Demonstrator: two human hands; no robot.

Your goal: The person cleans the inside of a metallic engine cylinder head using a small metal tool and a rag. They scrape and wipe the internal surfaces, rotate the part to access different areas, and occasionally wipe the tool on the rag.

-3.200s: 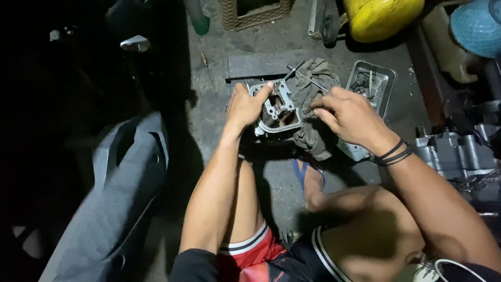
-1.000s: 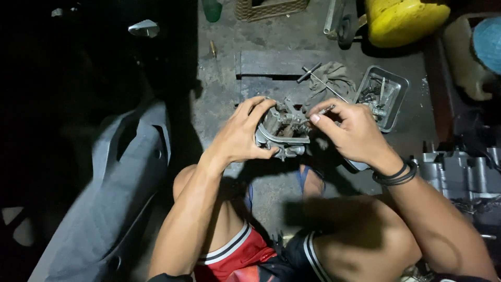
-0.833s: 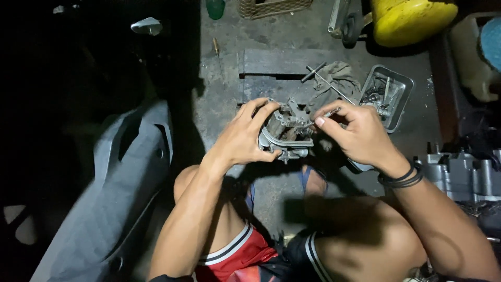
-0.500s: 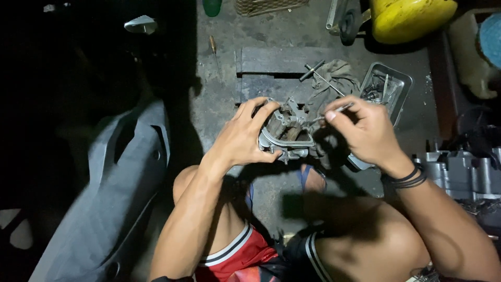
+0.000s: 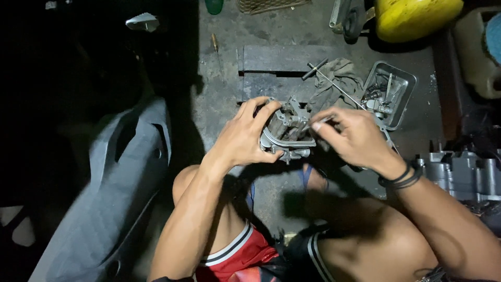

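My left hand [image 5: 245,138] grips a grey metal carburettor body [image 5: 288,130] from its left side and holds it up above the concrete floor. The fingers of my right hand [image 5: 352,138] pinch a thin metal tool [image 5: 318,121] whose tip touches the carburettor's upper right. Black bands sit on my right wrist. My bare knees are below the hands.
A metal tray [image 5: 404,83] of small parts lies to the right, with a grey rag [image 5: 334,78] and a T-handle wrench [image 5: 326,73] beside it. A dark wooden board [image 5: 276,62] lies beyond. A grey scooter panel [image 5: 115,193] lies left, an engine part [image 5: 464,172] right, a yellow container [image 5: 417,18] at the top.
I have lifted the carburettor off the rag and brought it nearer. My right hand has shifted slightly right with the thin tool at the carburettor's top.
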